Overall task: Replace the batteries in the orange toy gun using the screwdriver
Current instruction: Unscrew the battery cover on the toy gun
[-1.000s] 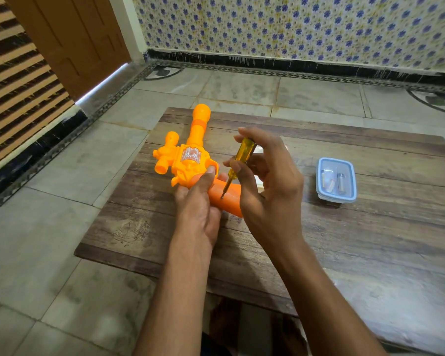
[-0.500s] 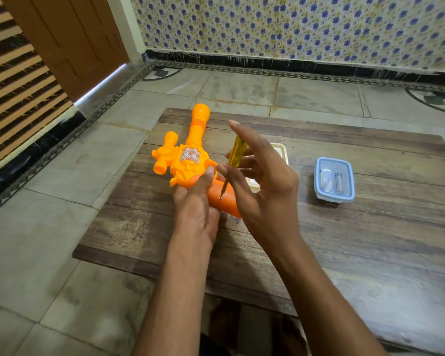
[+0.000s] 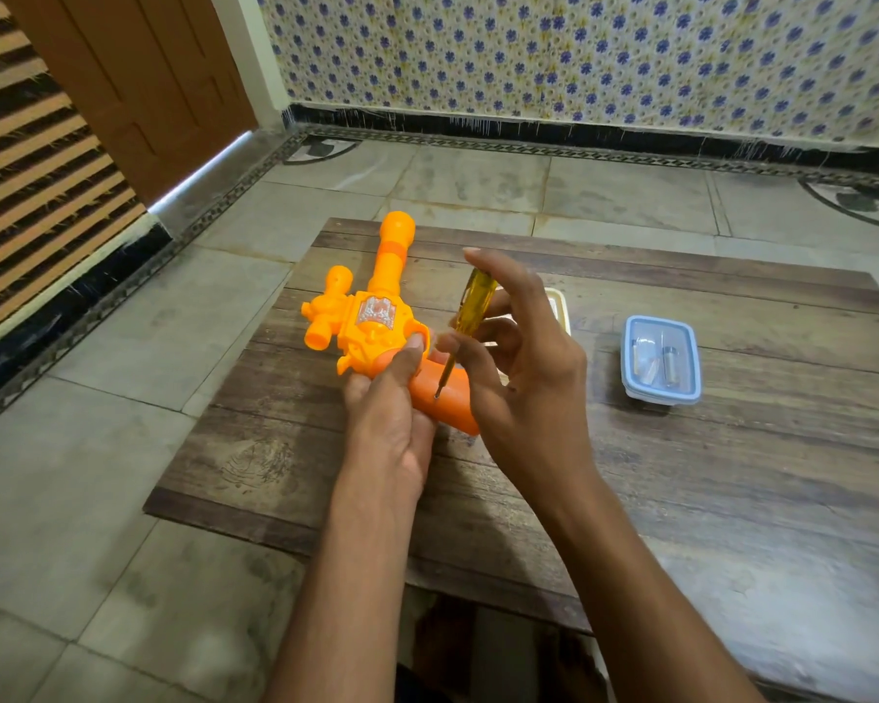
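The toy gun lies on its side on the wooden table, barrel pointing away from the person and handle toward them. The left hand grips the gun where body meets handle, thumb laid up across the body to pin it down. The right hand pinches the screwdriver low on its yellow handle between thumb and fingers; the remaining fingers are splayed loosely around the top. The tip sits against the side of the gun's handle, apparently in a screw of the battery cover — the screw itself is too small to make out.

To the right of the gun, well apart, stands a lidded clear box with what look like batteries inside. Just behind the right hand, a pale tray is mostly hidden.

This looks like the unscrewing step, early in the job. The main risk is the tip riding out of the screw head: the shaft is tilted, and a light fingertip pinch gives little downward pressure, so the blade could skid across the smooth plastic toward the left thumb. The gun could also roll under the twisting — its handle is rounded — and a loosened screw could drop off onto the floor.
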